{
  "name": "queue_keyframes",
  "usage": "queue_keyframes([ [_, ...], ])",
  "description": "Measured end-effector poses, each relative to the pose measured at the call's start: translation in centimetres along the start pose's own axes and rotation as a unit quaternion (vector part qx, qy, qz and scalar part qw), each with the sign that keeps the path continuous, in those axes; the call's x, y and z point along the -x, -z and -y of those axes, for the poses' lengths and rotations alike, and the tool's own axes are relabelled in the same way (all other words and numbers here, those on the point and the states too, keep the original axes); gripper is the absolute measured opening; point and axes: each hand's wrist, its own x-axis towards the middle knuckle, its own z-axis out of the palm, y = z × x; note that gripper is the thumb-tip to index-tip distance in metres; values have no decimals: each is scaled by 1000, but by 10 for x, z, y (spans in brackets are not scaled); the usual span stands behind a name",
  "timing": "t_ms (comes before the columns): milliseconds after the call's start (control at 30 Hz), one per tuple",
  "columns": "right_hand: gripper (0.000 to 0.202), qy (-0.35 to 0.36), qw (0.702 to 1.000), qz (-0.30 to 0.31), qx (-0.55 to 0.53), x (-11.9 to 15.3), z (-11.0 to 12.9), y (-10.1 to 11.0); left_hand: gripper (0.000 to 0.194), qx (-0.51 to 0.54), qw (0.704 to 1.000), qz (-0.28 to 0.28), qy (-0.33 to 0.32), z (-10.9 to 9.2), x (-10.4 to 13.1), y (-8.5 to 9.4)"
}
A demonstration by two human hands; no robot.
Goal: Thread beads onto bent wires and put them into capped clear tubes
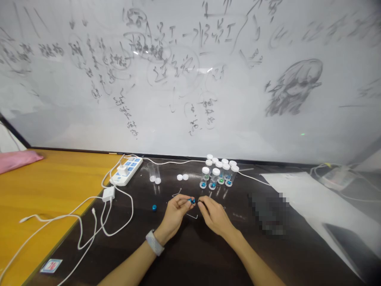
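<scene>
Between the thumb and fingers of my left hand (178, 208) is a small shiny blue metal part (191, 201). Close to its right side, my right hand (212, 212) is closed in a pinch; whatever lies between those fingertips is too small to make out. Below the fingertips, a thin L-shaped hex key (193, 217) lies on the dark table (190, 262). Another thin bent piece of metal (177, 194) rests just beyond my left hand. To the left, a second blue metal part (154, 207) sits alone on the tabletop.
Several white-capped clear vials (215, 178) with blue or green pieces stand behind my hands. Two white caps (182, 177) and two clear tubes (154, 174) are further left. A power strip (127, 171) and white cables (80, 222) lie left; paper (300, 186) and a phone (351, 246) lie right.
</scene>
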Motion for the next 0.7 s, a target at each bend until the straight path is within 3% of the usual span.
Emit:
queue_keyframes([
  [133,30,-9,1000,10,-2,0,0,-1,23,-5,1000,2,1,0,0,0],
  [233,16,-3,1000,21,8,-1,2,6,23,-6,1000,-2,-2,-1,0,-1],
  [333,15,23,998,31,39,-1,1,8,24,-4,1000,-5,1,-3,0,-2],
  [500,37,14,998,36,46,-1,-2,1,24,-12,1000,-2,0,-3,2,-3],
  [600,23,-1,999,32,34,0,-1,5,24,-10,1000,-6,-2,-2,1,-3],
  [700,16,29,998,29,48,0,-1,9,25,-4,1000,-10,-3,-2,1,-2],
])
